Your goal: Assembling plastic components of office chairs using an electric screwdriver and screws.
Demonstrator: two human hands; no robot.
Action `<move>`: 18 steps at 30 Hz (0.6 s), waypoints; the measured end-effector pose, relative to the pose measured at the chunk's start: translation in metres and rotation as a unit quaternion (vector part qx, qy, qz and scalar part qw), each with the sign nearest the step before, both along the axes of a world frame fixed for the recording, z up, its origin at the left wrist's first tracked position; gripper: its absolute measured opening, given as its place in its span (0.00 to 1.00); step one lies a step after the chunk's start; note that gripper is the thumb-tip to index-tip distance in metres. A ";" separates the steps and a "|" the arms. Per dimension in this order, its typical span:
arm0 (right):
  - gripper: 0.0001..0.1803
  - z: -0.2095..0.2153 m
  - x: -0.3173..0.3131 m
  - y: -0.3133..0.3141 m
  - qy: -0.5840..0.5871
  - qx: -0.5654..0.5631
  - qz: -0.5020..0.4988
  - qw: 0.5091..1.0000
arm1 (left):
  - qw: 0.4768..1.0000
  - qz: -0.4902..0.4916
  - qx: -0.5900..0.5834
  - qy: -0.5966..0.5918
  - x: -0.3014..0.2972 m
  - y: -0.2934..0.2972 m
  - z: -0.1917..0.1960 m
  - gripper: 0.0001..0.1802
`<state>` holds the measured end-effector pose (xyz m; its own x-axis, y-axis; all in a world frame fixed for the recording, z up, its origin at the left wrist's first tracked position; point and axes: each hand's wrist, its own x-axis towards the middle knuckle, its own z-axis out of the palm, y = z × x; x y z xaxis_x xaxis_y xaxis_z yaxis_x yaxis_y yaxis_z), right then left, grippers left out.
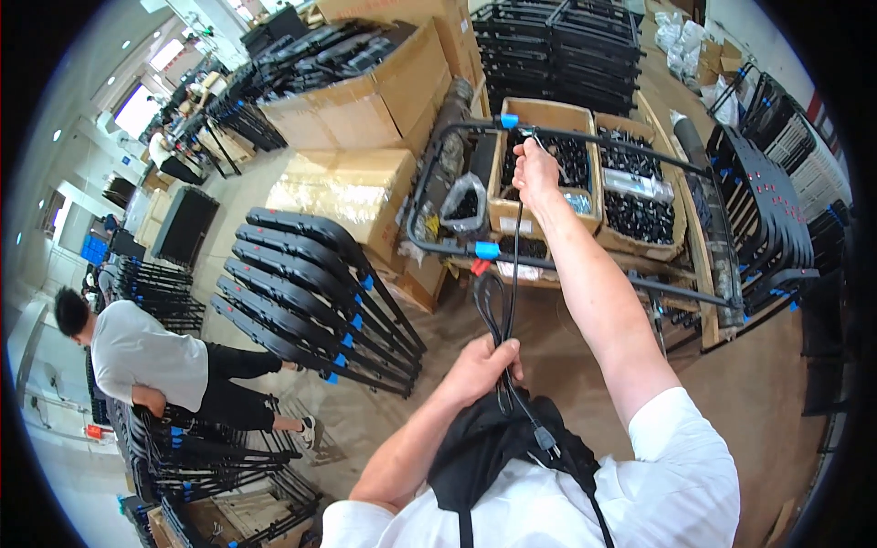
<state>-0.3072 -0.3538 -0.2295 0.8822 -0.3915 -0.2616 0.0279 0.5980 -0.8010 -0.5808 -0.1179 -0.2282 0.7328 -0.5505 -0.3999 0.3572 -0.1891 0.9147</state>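
- Right hand [535,171]: raised at full reach of the arm, fingers closed on the upper end of a black cord [513,274]; the hand is seen in front of the black tube frame [429,183].
- Left hand [480,367]: held low and close to the chest, fist closed round the gathered loops of the same cord, just above a black fabric bag [484,443].
- Black cord: stretched taut and near vertical between the two hands, well apart; loose loops hang beside the taut run above the left hand; a tail with a small fitting is laid down over the bag.
- Black tube frame: bent of round tube with blue clips [487,249] at its bars, set upright beyond the hands; the right hand is level with its upper bar.
- Cardboard boxes [548,119]: open, filled with small black parts, seen through and behind the frame.
- Folded black chairs [311,292]: stacked leaning, left of the frame.
- Large closed cartons [352,187]: behind the frame's left side.
- Another person [146,352]: in a grey shirt, bent over, far left of the frame, among more black frames.
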 end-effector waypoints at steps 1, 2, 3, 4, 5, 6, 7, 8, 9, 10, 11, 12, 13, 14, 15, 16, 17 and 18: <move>0.18 0.014 -0.004 0.007 -0.039 -0.015 0.038 0.998 | 0.998 0.013 0.037 -0.054 0.004 0.003 -0.033 0.21; 0.18 0.030 -0.012 0.015 -0.082 -0.029 0.070 0.994 | 0.991 0.031 0.074 -0.106 0.010 0.007 -0.066 0.22; 0.18 0.048 -0.024 0.024 -0.090 -0.071 0.108 0.987 | 0.981 0.025 0.150 -0.118 0.021 0.014 -0.085 0.24; 0.18 0.065 -0.044 0.033 -0.094 -0.091 0.137 0.982 | 0.979 0.033 0.151 -0.130 0.024 0.022 -0.086 0.24; 0.18 0.079 -0.063 0.039 -0.120 -0.098 0.170 0.973 | 0.946 0.017 0.217 -0.239 0.025 0.033 -0.084 0.26; 0.18 0.088 -0.082 0.042 -0.133 -0.074 0.206 0.967 | 0.897 0.001 0.281 -0.341 0.029 0.045 -0.079 0.31; 0.18 0.095 -0.104 0.041 -0.142 -0.050 0.230 0.961 | 0.891 0.017 0.307 -0.335 0.041 0.050 -0.027 0.40; 0.18 0.103 -0.122 0.050 -0.147 -0.033 0.257 0.955 | 0.858 0.137 0.304 -0.392 0.050 0.063 0.000 0.35; 0.18 0.104 -0.137 0.055 -0.156 -0.011 0.286 0.945 | 0.810 0.251 0.272 -0.456 0.059 0.076 0.026 0.29; 0.18 0.102 -0.149 0.060 -0.176 0.003 0.310 0.934 | 0.747 0.299 0.234 -0.546 0.070 0.091 0.055 0.27; 0.18 0.101 -0.159 0.070 -0.182 0.015 0.328 0.927 | 0.658 0.314 0.263 -0.631 0.073 0.100 0.091 0.28; 0.18 0.101 -0.170 0.077 -0.186 0.026 0.341 0.921 | 0.622 0.316 0.270 -0.664 0.080 0.106 0.115 0.31; 0.18 0.099 -0.177 0.082 -0.186 0.025 0.348 0.918 | 0.610 0.315 0.290 -0.667 0.086 0.105 0.128 0.34; 0.19 0.098 -0.184 0.087 -0.196 0.029 0.367 0.909 | 0.632 0.305 0.268 -0.660 0.096 0.103 0.136 0.37; 0.19 0.096 -0.190 0.091 -0.204 0.033 0.384 0.900 | 0.682 0.291 0.251 -0.622 0.105 0.101 0.136 0.36; 0.19 0.094 -0.194 0.095 -0.205 0.031 0.390 0.897 | 0.728 0.277 0.232 -0.583 0.111 0.098 0.133 0.36; 0.19 0.091 -0.198 0.098 -0.203 0.044 0.401 0.892 | 0.788 0.256 0.172 -0.533 0.112 0.095 0.127 0.34; 0.19 0.089 -0.202 0.100 -0.200 0.056 0.412 0.887 | 0.841 0.233 0.110 -0.477 0.113 0.090 0.120 0.33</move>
<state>-0.5092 -0.2535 -0.1410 0.8881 0.4374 0.1412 -0.1861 0.6231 -0.7597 -0.4674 -0.0278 -0.1083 0.8934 -0.1054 0.4367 -0.4365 -0.4332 0.7886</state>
